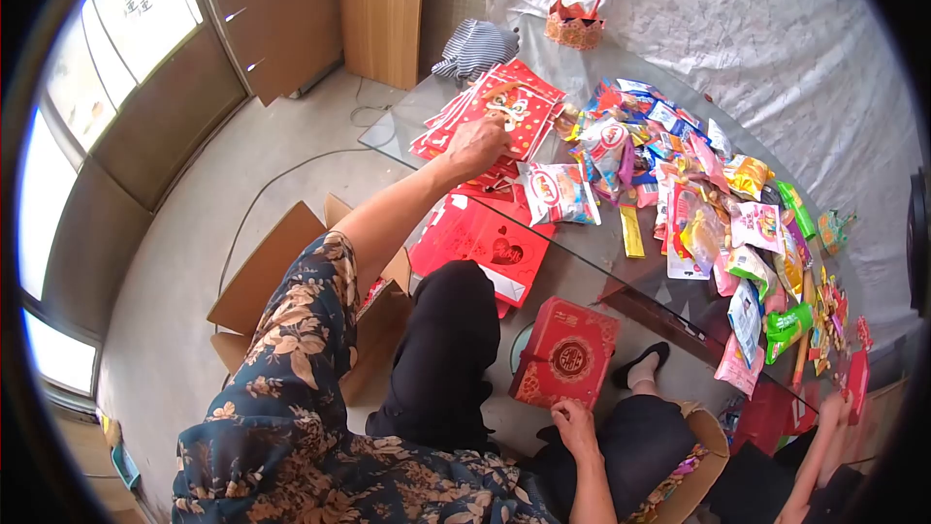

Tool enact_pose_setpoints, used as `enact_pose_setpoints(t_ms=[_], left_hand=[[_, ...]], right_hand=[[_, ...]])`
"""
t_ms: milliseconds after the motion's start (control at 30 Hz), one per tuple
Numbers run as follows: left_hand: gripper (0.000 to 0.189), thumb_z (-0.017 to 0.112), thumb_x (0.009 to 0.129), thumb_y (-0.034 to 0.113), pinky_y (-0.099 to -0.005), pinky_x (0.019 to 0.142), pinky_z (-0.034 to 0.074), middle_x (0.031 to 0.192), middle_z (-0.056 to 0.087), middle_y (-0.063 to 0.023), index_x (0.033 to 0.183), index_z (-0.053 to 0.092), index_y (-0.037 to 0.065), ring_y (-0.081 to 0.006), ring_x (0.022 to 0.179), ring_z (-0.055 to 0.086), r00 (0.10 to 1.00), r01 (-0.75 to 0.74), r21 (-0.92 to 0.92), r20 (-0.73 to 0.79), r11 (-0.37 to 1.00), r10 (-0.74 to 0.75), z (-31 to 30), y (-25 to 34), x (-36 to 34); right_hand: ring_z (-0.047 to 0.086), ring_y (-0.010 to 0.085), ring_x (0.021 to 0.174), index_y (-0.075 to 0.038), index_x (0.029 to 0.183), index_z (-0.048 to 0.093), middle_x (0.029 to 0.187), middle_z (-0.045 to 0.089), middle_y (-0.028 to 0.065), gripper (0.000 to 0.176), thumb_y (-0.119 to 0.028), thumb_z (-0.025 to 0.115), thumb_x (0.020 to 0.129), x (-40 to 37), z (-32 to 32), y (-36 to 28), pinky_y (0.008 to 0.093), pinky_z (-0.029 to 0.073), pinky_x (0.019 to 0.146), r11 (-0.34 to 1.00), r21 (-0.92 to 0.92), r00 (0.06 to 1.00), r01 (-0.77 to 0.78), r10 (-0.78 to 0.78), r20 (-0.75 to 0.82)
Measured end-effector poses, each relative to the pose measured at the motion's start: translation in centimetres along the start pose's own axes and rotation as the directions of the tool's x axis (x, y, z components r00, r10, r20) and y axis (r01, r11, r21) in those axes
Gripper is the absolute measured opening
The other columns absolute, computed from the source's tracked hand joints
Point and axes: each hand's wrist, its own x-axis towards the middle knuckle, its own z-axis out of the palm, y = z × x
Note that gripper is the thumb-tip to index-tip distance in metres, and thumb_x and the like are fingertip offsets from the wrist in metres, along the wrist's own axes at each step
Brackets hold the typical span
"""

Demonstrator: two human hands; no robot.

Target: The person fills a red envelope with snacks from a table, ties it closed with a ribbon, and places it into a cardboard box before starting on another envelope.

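My left hand (480, 144) reaches out over a stack of red paper gift bags (531, 97) printted with a cartoon lion face, at the table's left end. Its fingers are closed at the top bag. Low in the view, my right hand (574, 424) grips the lower edge of a red gift box (565, 354) with a gold round emblem, which is tilted beside my knee. Under the glass edge, by my left knee, are red packages (485, 251) with a heart print. A white-and-red snack packet (560, 193) lies just right of the bag stack.
Many snack packets (684, 175) and sweets cover the glass table (592, 262). A red basket (576, 25) and striped cloth (477, 47) sit at the back. Open cartons (267, 272) stand on the floor. At right, another person's hand (832, 414) is near a red item.
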Motion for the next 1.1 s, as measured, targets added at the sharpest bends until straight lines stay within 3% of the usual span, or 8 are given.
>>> enact_pose_setpoints(t_ms=[133, 267, 433, 500, 667, 833, 1033, 1100], left_hand=[[0.012, 0.066, 0.083, 0.019, -0.0421, 0.079, 0.051, 0.092, 0.067, -0.0134, 0.084, 0.07, 0.007, -0.0318, 0.09, 0.066, 0.932, 0.198, -0.29, -0.24, 0.936, -0.271, 0.1, -0.4, 0.1], [0.012, 0.07, 0.081, 0.013, -0.035, 0.067, 0.053, 0.079, 0.071, -0.0132, 0.09, 0.069, 0.005, -0.0243, 0.073, 0.07, 0.839, 0.416, -0.562, -0.068, 0.715, -0.541, -2.6, 1.0, -0.9], [0.006, 0.065, 0.082, 0.001, -0.0312, 0.067, 0.055, 0.088, 0.071, -0.0124, 0.088, 0.063, 0.002, -0.0227, 0.081, 0.072, 0.929, 0.031, -0.574, -0.286, 0.818, -0.236, -5.8, 8.5, -6.9], [0.01, 0.064, 0.081, -0.004, -0.0335, 0.069, 0.056, 0.097, 0.07, -0.0124, 0.088, 0.061, 0.002, -0.0249, 0.086, 0.071, 0.908, -0.273, -0.502, -0.417, 0.821, 0.047, -5.0, 12.0, -10.2], [0.014, 0.065, 0.078, -0.002, -0.036, 0.07, 0.055, 0.099, 0.067, -0.0112, 0.09, 0.059, 0.003, -0.0295, 0.085, 0.067, 0.887, -0.461, -0.509, -0.256, 0.727, 0.384, -2.7, 19.2, -18.8], [0.015, 0.064, 0.078, 0.0, -0.037, 0.071, 0.056, 0.105, 0.066, -0.012, 0.092, 0.058, 0.002, -0.0309, 0.087, 0.067, 0.881, -0.414, -0.599, -0.076, 0.685, 0.467, 0.4, 21.2, -22.8], [0.017, 0.064, 0.08, -0.004, -0.0371, 0.073, 0.057, 0.107, 0.065, -0.0108, 0.093, 0.056, 0.002, -0.032, 0.09, 0.067, 0.868, -0.394, -0.65, -0.031, 0.65, 0.495, 1.5, 22.4, -22.0], [0.018, 0.062, 0.08, -0.006, -0.0377, 0.074, 0.056, 0.106, 0.064, -0.0114, 0.095, 0.056, 0.002, -0.0331, 0.09, 0.066, 0.87, -0.357, -0.628, 0.045, 0.692, 0.49, 1.6, 22.8, -21.4]], right_hand=[[0.066, 0.0251, 0.079, 0.0, 0.093, 0.066, 0.085, 0.064, 0.0147, 0.013, -0.007, 0.066, 0.083, 0.5, 0.3, 0.8, 0.0349, 0.05, 0.071, 0.999, 0.013, 0.999, 0.029, -0.029, -0.025], [0.065, 0.0266, 0.081, -0.001, 0.092, 0.066, 0.089, 0.066, 0.0144, 0.011, -0.009, 0.064, 0.086, 1.3, 0.5, 0.0, 0.0363, 0.05, 0.074, 0.988, 0.149, 0.999, -0.03, 0.027, 0.023], [0.067, 0.0178, 0.081, -0.004, 0.109, 0.063, 0.095, 0.068, 0.0065, 0.023, -0.023, 0.057, 0.098, 3.5, -0.7, -2.6, 0.0274, 0.053, 0.07, 0.694, 0.677, 0.969, -0.245, 0.195, 0.151], [0.066, 0.0215, 0.093, -0.004, 0.127, 0.053, 0.111, 0.066, 0.0063, 0.045, -0.041, 0.052, 0.1, 4.5, -3.1, -5.4, 0.0366, 0.054, 0.079, 0.486, 0.854, 0.983, -0.184, 0.079, 0.167], [0.058, 0.0207, 0.113, -0.008, 0.138, 0.044, 0.126, 0.059, 0.0081, 0.065, -0.059, 0.043, 0.098, 6.6, -7.5, -9.2, 0.0409, 0.046, 0.097, 0.001, 0.997, 0.996, 0.081, -0.038, -0.081], [0.059, 0.0202, 0.116, -0.002, 0.133, 0.051, 0.128, 0.06, 0.0107, 0.054, -0.042, 0.058, 0.096, 5.4, -8.1, -7.3, 0.0377, 0.047, 0.099, 0.165, 0.979, 0.952, 0.117, 0.263, -0.158], [0.067, 0.0152, 0.089, -0.003, 0.11, 0.061, 0.102, 0.069, 0.0051, 0.022, -0.016, 0.066, 0.093, 2.8, -6.1, -3.7, 0.0356, 0.056, 0.08, 0.318, 0.94, 0.94, -0.124, 0.341, 0.008], [0.064, 0.0096, 0.08, 0.0, 0.105, 0.063, 0.091, 0.068, 0.0032, 0.015, -0.005, 0.065, 0.091, 2.3, -5.8, -3.2, 0.0244, 0.052, 0.071, 0.398, 0.917, 0.921, -0.034, 0.368, -0.126]])
